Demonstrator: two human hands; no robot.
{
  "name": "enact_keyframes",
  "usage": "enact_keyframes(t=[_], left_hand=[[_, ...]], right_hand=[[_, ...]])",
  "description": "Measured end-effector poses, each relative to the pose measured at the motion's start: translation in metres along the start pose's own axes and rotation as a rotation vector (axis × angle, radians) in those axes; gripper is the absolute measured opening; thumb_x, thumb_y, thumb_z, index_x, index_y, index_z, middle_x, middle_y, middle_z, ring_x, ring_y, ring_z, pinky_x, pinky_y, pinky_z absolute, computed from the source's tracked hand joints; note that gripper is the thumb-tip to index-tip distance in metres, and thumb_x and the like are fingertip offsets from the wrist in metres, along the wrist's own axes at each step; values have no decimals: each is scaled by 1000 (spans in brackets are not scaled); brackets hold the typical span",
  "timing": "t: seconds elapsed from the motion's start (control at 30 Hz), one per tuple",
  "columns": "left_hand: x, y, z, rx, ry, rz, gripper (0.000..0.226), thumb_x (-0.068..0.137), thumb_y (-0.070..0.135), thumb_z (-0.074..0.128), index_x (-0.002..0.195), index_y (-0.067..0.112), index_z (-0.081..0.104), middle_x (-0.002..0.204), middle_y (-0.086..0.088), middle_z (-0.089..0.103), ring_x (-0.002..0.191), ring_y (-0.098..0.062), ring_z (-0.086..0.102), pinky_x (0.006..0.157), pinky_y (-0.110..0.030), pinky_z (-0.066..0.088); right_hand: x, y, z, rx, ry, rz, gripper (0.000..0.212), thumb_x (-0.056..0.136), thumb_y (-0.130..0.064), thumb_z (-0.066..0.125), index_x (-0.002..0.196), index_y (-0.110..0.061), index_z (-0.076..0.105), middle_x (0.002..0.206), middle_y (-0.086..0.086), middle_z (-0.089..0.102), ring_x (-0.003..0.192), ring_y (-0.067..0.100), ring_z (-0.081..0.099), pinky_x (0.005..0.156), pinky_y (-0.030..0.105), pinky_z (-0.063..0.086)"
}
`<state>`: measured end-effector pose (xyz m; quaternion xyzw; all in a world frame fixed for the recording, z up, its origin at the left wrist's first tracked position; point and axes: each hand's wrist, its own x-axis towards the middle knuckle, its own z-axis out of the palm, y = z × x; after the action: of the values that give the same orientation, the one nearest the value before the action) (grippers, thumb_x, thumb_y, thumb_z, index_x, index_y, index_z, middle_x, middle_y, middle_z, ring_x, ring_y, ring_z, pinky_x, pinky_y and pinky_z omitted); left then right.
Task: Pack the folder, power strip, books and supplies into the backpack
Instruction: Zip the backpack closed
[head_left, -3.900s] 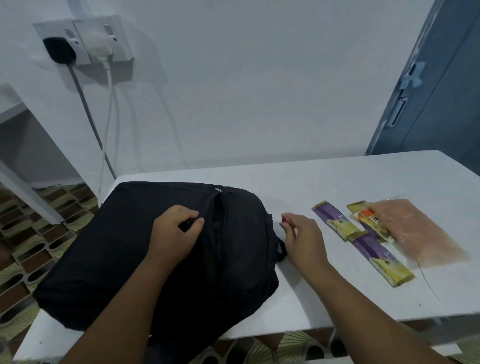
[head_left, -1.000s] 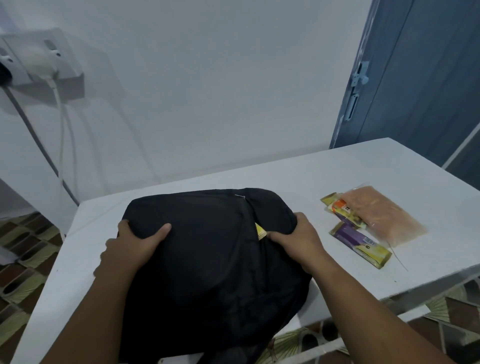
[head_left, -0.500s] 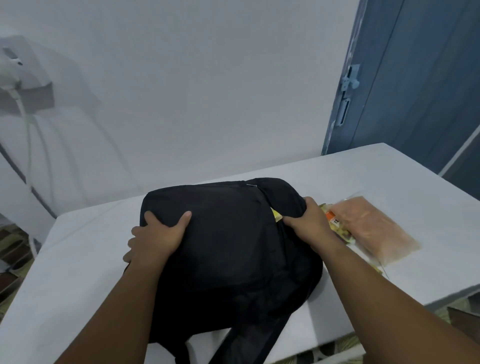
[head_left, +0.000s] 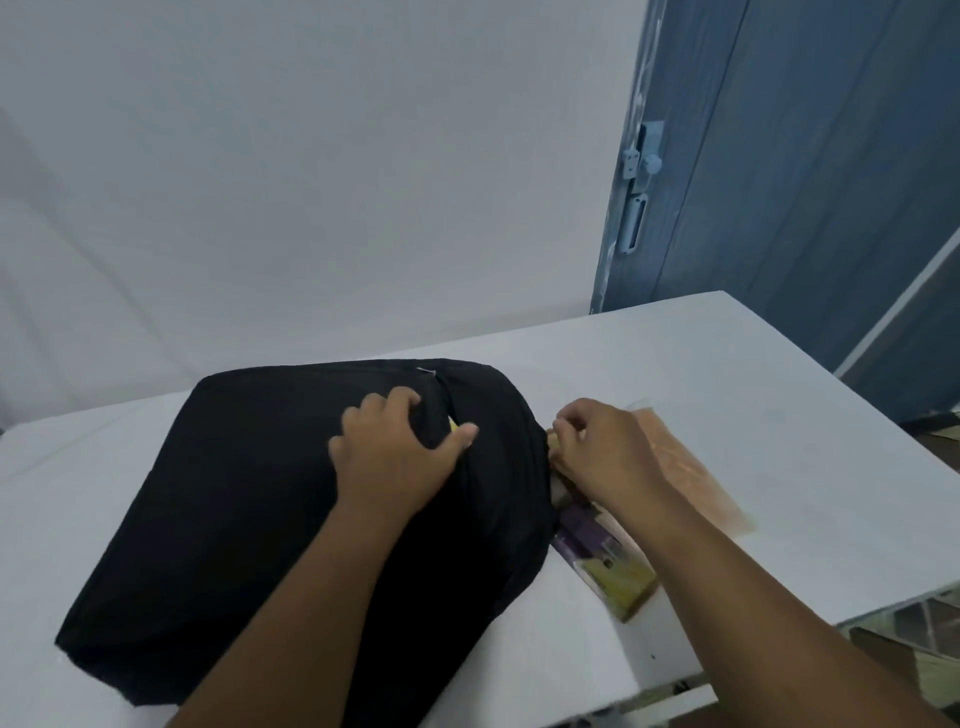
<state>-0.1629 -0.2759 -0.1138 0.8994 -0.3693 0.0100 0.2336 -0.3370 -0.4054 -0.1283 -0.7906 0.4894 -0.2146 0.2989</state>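
My left hand (head_left: 395, 457) presses the backpack (head_left: 291, 499) flat, fingers spread, thumb at the zip opening. My right hand (head_left: 602, 457) is curled over small packets just right of the bag; exact pinch unclear. Purple-yellow packet (head_left: 608, 566) lies on the table (head_left: 727, 415), long axis near-right to far-left. Advice: hold opening wide, feed packets endwise.

The black backpack (head_left: 249, 499) lies flat on the white table, a yellow edge (head_left: 453, 426) showing at its opening. Beside it lie a purple-yellow packet (head_left: 608, 564) and a translucent orange pouch (head_left: 691, 467).
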Motion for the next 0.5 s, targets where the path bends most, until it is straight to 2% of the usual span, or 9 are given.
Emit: enact_keyframes(t=[0.07,0.13,0.2,0.27,0.37,0.5], left_hand=[[0,3,7,53,-58,0,66,69,71,69,117,29,52,114,5,51,110,-24,46,87,-43,42],[6,-3,4,-36,-100,-1,55,69,59,74,110,29,51,104,8,53,104,-23,50,84,-41,47],[12,-10,-2,-144,-137,21,43,70,46,75,101,30,50,91,10,53,96,-23,55,73,-36,47],[14,-13,-7,-157,-181,59,39,71,38,74,101,30,49,87,11,51,90,-22,55,64,-32,41],[14,-19,-15,-176,-241,108,38,72,29,75,102,29,52,90,8,54,83,-17,54,60,-29,38],[21,-28,-31,-440,-291,-28,35,73,15,75,102,26,58,95,5,63,82,-10,59,66,-25,44]], right_hand=[[-5,6,-11,-213,-137,23,10,88,-19,61,84,-15,69,73,-6,65,70,15,63,63,29,52],[-15,8,-16,-429,-328,61,9,78,-20,69,75,-12,65,65,-3,59,59,15,56,54,26,46],[-26,9,-12,-531,-418,79,14,68,-26,76,71,-15,68,63,-3,60,55,15,56,49,22,40],[-37,13,-4,-529,-417,84,21,62,-32,80,72,-17,70,70,-3,67,64,17,64,51,22,42],[-43,18,2,-469,-357,114,20,60,-31,78,70,-17,68,76,-1,70,72,19,67,54,24,43],[-44,19,-1,-319,-227,151,18,65,-28,82,77,-21,70,77,-5,68,74,17,65,61,27,50]])
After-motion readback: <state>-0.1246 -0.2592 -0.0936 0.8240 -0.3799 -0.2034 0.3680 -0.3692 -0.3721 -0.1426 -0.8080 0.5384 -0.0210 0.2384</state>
